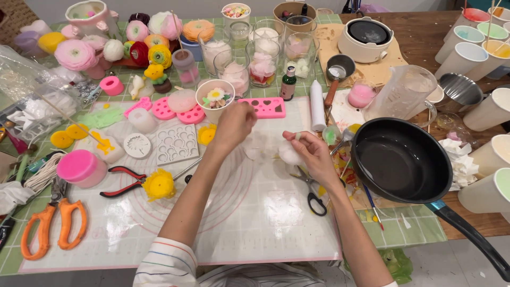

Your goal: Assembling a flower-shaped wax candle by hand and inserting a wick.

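My left hand [234, 125] hovers over the white work mat [265, 212], fingers pinched together near a thin white petal-like piece [255, 149]; what it pinches is too small to tell. My right hand [311, 151] cups a pale white wax lump [288, 153], with a bandaged fingertip raised. A white cup holding a wax flower [214, 98] stands just beyond my left hand. Black-handled scissors [313, 196] lie under my right wrist.
A black frying pan [404, 159] sits at right, its handle pointing toward me. Pink silicone moulds [265, 107], a yellow wax flower [158, 185], red-handled pliers [125, 183], orange scissors [53, 223], glass jars [263, 64] and paper cups [473, 53] crowd the table.
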